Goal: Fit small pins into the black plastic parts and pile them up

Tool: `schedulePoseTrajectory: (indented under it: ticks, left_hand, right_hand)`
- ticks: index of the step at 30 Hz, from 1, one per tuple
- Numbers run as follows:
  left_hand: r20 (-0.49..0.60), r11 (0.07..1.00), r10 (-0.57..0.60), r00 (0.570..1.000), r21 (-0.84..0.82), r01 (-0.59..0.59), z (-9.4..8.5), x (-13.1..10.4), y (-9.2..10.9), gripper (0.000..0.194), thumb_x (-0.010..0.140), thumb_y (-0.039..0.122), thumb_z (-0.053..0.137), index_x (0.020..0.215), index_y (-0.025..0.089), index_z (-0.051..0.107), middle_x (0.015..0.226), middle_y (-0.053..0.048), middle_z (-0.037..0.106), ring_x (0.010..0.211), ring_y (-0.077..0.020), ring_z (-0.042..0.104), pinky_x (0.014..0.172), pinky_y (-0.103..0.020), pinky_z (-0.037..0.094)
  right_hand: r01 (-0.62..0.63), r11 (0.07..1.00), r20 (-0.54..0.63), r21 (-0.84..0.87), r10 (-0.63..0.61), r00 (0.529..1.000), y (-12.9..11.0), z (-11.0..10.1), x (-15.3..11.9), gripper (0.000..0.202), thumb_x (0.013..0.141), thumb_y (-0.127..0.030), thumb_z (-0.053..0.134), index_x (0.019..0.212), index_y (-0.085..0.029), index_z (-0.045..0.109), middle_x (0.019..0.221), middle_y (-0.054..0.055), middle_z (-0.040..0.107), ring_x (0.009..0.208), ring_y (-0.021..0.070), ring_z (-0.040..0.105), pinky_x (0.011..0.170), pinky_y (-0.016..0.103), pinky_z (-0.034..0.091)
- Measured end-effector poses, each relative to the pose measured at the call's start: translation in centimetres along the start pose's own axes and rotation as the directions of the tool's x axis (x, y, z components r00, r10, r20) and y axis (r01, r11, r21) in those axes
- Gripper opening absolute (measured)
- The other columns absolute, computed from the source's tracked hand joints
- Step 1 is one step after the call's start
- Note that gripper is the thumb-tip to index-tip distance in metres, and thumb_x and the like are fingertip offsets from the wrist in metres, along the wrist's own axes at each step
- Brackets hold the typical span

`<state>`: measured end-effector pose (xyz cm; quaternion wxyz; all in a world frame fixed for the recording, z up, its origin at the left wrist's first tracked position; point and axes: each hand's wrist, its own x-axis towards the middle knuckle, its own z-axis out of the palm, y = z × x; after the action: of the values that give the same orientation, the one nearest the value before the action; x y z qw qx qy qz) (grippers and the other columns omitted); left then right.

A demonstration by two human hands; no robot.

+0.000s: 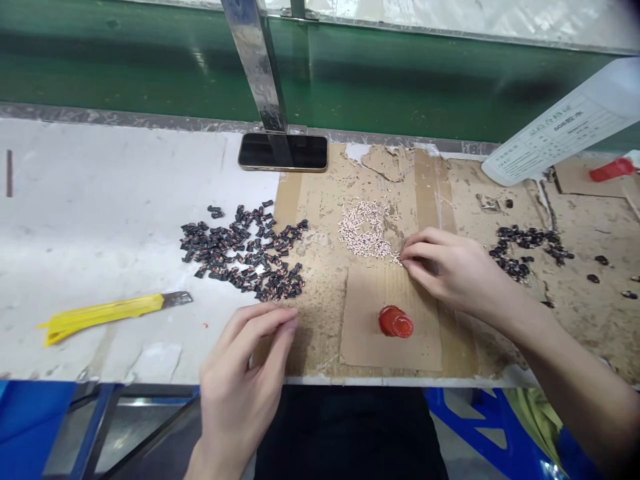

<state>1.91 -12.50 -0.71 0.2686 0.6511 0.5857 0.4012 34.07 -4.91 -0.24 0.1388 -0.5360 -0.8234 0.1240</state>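
Observation:
My left hand [250,363] is closed in a pinch at the front edge of a pile of small black pieces [220,247] with copper-coloured bits. Whatever its fingertips hold is hidden or too small to name. Farther right, my right hand [447,263] pinches at the lower right edge of a spread of tiny pale pinkish pieces [365,230]. Its thumb and fingers meet at the surface, and I cannot make out what is between them. Between the hands, a cardboard square [365,300] bears a glossy red blob [390,321].
A yellow utility knife [115,313] lies at left, blade out. A phone [283,152] rests by the metal post [257,67]. At right are a tilted white bottle [565,127], more dark pieces [520,250] and a red-tipped object [613,169].

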Motion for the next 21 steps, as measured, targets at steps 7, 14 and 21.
schedulePoseTrajectory:
  ticks: [7, 14, 21]
  left_hand:
    - [0.052, 0.949, -0.106, 0.993, -0.294, 0.117, 2.4, 1.1, 3.5, 0.017, 0.092, 0.011, 0.075, 0.095, 0.025, 0.084, 0.093, -0.001, 0.076, 0.075, -0.0122, 0.071, 0.062, -0.018, 0.06]
    - [0.654, 0.415, -0.26, 0.711, -0.589, 0.693, 6.2, 2.9, 8.2, 0.007, 0.09, 0.02, 0.08, 0.093, 0.019, 0.086, 0.088, -0.002, 0.076, 0.061, -0.0068, 0.068, 0.06, -0.016, 0.059]
    - [0.773, 0.29, -0.203, 0.601, -0.539, 0.791, 6.4, 3.0, 8.4, 0.01, 0.089, 0.022, 0.08, 0.083, 0.015, 0.078, 0.07, 0.003, 0.064, 0.062, -0.007, 0.058, 0.06, -0.017, 0.053]
  right_hand:
    - [-0.118, 0.932, -0.103, 0.343, 0.162, 0.981, -1.0, -1.2, -1.3, 0.008, 0.097, -0.021, 0.067, 0.089, -0.023, 0.069, 0.104, 0.007, 0.073, 0.088, 0.0207, 0.069, 0.076, 0.036, 0.059]
    - [-0.095, 0.267, -0.026, 0.959, 0.418, 0.908, -6.1, -0.4, -5.5, 0.012, 0.096, -0.036, 0.075, 0.089, -0.027, 0.071, 0.105, 0.003, 0.064, 0.073, 0.0131, 0.063, 0.064, 0.027, 0.06]
    - [-0.053, 0.285, -0.051, 0.957, 0.346, 0.937, -7.7, 0.9, -5.9, 0.004, 0.099, -0.028, 0.072, 0.095, -0.028, 0.072, 0.106, 0.003, 0.069, 0.088, 0.0148, 0.072, 0.073, 0.024, 0.066]
